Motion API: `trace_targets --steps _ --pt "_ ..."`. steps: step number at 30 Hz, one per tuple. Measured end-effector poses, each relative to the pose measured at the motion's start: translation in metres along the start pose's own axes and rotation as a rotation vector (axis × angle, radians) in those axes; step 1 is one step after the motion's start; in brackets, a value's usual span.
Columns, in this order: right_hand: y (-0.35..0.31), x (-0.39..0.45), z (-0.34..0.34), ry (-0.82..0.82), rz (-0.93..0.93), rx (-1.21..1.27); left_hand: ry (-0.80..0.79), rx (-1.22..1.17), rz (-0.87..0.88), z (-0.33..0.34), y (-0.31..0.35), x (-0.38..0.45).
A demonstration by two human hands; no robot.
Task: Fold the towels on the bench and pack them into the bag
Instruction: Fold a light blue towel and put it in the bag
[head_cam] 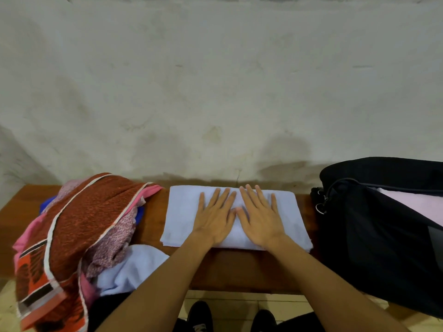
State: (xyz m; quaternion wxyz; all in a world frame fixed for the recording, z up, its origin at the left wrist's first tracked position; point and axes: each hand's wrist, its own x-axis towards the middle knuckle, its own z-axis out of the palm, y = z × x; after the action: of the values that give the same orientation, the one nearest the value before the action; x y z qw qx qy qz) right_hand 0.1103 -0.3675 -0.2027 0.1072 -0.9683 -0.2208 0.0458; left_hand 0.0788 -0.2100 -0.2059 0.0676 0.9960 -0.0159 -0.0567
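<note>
A folded pale blue towel [182, 212] lies flat in the middle of the wooden bench [230, 269]. My left hand [214, 216] and my right hand [260, 218] press flat on it side by side, fingers straight and spread. To the left sits a heap of unfolded towels [79, 236]: a rust-red patterned one on top, pink ones, and another pale blue one [134, 267] hanging over the front edge. At the right stands a black bag [374, 236], unzipped, with a pink towel [417, 204] showing inside.
A rough pale wall [215, 92] rises directly behind the bench. Below the front edge I see a tiled floor and my two dark shoes [201, 315]. Zipper pulls [321, 204] hang on the bag's left end.
</note>
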Motion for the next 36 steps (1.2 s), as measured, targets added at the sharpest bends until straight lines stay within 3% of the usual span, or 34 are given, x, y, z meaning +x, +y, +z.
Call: trace_targets --steps 8,16,25,36 --pt "0.022 -0.001 0.011 0.016 0.050 0.019 0.077 0.034 -0.014 0.008 -0.029 0.003" --pt "0.054 -0.014 0.001 0.016 0.132 -0.089 0.089 0.036 -0.135 0.004 -0.065 -0.011" --pt "0.073 -0.024 -0.006 -0.016 0.248 0.013 0.115 -0.066 -0.246 0.003 -0.094 -0.025" --pt "0.071 -0.022 -0.004 -0.026 0.277 -0.025 0.114 -0.117 -0.377 0.001 -0.094 -0.031"
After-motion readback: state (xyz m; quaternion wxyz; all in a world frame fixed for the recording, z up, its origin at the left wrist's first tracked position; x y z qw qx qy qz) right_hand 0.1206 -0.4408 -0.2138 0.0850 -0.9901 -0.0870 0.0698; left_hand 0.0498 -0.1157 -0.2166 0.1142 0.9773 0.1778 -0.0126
